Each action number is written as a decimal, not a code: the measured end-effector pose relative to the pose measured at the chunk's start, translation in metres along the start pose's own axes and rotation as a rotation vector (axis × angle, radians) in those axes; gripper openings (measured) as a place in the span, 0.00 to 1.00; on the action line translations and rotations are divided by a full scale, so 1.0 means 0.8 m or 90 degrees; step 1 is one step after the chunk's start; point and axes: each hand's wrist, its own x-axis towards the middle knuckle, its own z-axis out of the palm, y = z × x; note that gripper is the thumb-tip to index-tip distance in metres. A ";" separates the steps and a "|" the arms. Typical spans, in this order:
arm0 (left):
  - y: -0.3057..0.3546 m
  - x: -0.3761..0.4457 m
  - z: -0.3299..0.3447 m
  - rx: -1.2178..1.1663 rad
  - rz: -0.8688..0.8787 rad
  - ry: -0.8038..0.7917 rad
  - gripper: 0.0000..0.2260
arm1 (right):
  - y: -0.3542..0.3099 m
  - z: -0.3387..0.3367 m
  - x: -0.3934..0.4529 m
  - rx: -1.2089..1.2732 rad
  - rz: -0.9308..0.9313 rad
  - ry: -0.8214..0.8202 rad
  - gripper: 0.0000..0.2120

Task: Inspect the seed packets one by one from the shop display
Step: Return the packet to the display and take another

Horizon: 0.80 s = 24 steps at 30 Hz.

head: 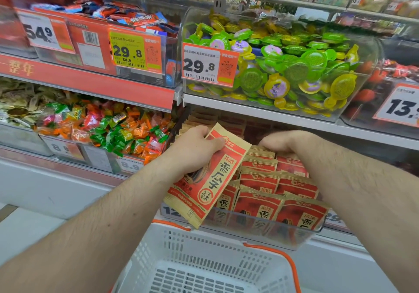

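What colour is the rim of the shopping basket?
Orange; the basket rim runs orange around white slatted walls, seen in the head view.

A white basket [204,267] with an orange rim sits at the bottom of the view. On the upper shelf, a clear bin [353,102] holds green and yellow jelly cups [294,66] behind a 29.8 tag [209,65]. Left of it, another bin holds red and blue snack packs [127,14], tagged 54.9 [43,33] and 29.8 [133,51]. Below, wrapped candies [108,129] in green, orange and pink fill a bin. A 13 tag [401,106] shows at the right edge.
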 end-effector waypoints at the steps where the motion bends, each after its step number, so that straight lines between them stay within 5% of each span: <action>1: 0.000 0.000 0.000 0.002 0.000 0.000 0.06 | 0.001 0.000 0.000 -0.011 -0.011 0.028 0.15; 10: 0.000 -0.003 -0.003 -0.001 0.001 0.019 0.07 | 0.008 0.006 -0.006 0.212 -0.017 0.171 0.21; 24: 0.006 -0.016 -0.007 -0.034 0.031 0.086 0.07 | -0.003 0.010 -0.051 0.007 -0.103 0.207 0.28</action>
